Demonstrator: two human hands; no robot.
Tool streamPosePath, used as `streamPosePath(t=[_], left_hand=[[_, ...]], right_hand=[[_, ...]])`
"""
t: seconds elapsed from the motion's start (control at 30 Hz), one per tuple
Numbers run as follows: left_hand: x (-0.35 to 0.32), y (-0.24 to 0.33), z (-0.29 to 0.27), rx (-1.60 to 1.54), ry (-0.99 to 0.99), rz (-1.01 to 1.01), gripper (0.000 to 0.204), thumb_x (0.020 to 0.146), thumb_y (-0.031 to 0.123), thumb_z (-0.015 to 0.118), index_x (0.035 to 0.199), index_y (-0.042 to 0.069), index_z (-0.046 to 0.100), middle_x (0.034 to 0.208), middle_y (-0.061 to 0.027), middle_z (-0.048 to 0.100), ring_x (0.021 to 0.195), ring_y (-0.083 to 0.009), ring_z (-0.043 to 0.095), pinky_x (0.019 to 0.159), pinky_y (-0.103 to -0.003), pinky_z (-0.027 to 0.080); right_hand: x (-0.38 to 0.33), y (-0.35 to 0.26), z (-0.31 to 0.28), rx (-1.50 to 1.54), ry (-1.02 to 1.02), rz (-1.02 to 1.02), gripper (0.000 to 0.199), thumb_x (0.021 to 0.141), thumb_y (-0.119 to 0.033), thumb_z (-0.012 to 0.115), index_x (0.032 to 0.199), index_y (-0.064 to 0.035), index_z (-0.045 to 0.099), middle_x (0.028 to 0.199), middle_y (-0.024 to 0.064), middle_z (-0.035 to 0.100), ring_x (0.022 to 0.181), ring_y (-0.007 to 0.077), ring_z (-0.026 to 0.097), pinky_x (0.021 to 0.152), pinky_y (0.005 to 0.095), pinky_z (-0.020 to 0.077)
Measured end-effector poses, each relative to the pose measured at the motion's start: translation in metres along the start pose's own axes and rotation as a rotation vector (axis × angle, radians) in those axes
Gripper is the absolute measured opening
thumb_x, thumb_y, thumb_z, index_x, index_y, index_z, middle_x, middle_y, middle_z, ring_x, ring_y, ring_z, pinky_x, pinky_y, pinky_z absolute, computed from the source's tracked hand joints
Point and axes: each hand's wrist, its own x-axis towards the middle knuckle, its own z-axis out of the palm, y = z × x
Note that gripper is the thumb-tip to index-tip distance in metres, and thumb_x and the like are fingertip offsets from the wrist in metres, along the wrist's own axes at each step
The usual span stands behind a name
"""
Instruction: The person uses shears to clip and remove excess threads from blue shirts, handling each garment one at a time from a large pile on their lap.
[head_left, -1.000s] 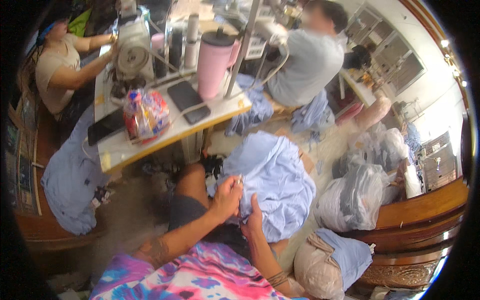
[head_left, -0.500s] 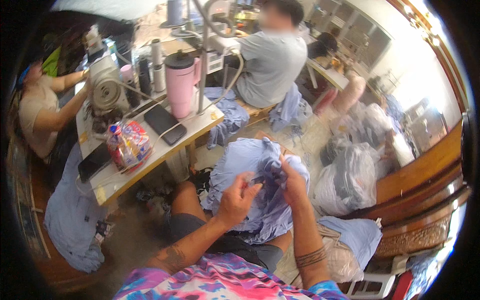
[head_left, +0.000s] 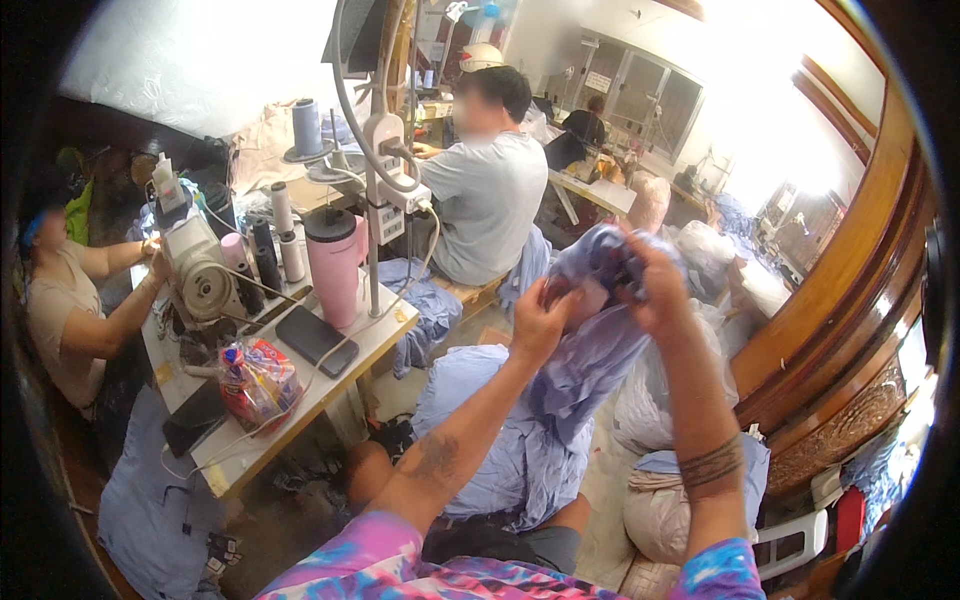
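Observation:
A light blue garment [head_left: 585, 365] hangs from both my hands, lifted in front of me with its upper part bunched and slightly blurred. On its left edge my left hand [head_left: 541, 318] is closed, fingers pinching the cloth. Higher up and farther right, my right hand [head_left: 657, 288] grips the same garment near a darker patch whose details I cannot make out. Below, more light blue cloth [head_left: 470, 425] lies heaped over my lap, touching the hanging end of the garment.
On the left, a table [head_left: 262, 462] carries a sewing machine [head_left: 203, 270], thread spools, a pink tumbler [head_left: 335, 268], a phone [head_left: 315, 337] and a colourful plastic bag [head_left: 257, 385]. Two people sit working beyond it. Clear plastic bags [head_left: 640, 405] and fabric heaps stand at right.
Both hands have risen and moved away from my lap, pulling the garment up off the heap. The view has tilted upward, showing more of the room.

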Motion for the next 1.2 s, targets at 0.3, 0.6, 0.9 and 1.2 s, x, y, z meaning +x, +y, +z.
streamPosePath(t=[0.3,0.6,0.9,1.2], left_hand=[[-0.017,0.040,-0.076,-0.088,0.033,-0.127,0.015,0.094,0.017,0.077,0.101,0.004,0.070,0.085,0.0041,0.064,0.067,-0.0020,0.053,0.053,-0.022,0.042],[-0.181,-0.017,-0.100,-0.195,-0.012,-0.679,0.031,0.091,0.018,0.081,0.114,0.005,0.066,0.088,0.0037,0.065,0.075,-0.0040,0.059,0.068,-0.019,0.046],[-0.190,-0.051,-0.117,0.035,-0.288,-0.625,0.023,0.095,0.016,0.076,0.109,0.001,0.065,0.088,0.0004,0.069,0.075,-0.0060,0.060,0.065,-0.024,0.047],[-0.161,-0.044,-0.116,0.174,-0.323,-0.645,0.011,0.097,0.013,0.073,0.102,0.004,0.069,0.087,0.0024,0.065,0.072,-0.0056,0.056,0.062,-0.025,0.045]], right_hand=[[-0.087,0.054,-0.006,0.294,0.041,0.231,0.022,0.100,-0.036,0.069,0.104,-0.0139,0.067,0.082,0.0008,0.067,0.063,0.0107,0.059,0.044,0.0258,0.0440],[-0.115,0.257,-0.026,0.751,-0.109,0.721,0.022,0.103,-0.033,0.064,0.104,-0.0106,0.065,0.079,-0.0017,0.062,0.058,0.0099,0.052,0.044,0.0243,0.0361],[-0.113,0.231,-0.041,0.573,0.038,0.694,0.022,0.103,-0.034,0.064,0.101,-0.0126,0.065,0.077,-0.0030,0.060,0.064,0.0111,0.058,0.048,0.0259,0.0436],[-0.105,0.242,-0.073,0.797,-0.093,0.734,0.022,0.102,-0.034,0.065,0.102,-0.0113,0.062,0.074,-0.0027,0.057,0.060,0.0114,0.051,0.048,0.0254,0.0381]])
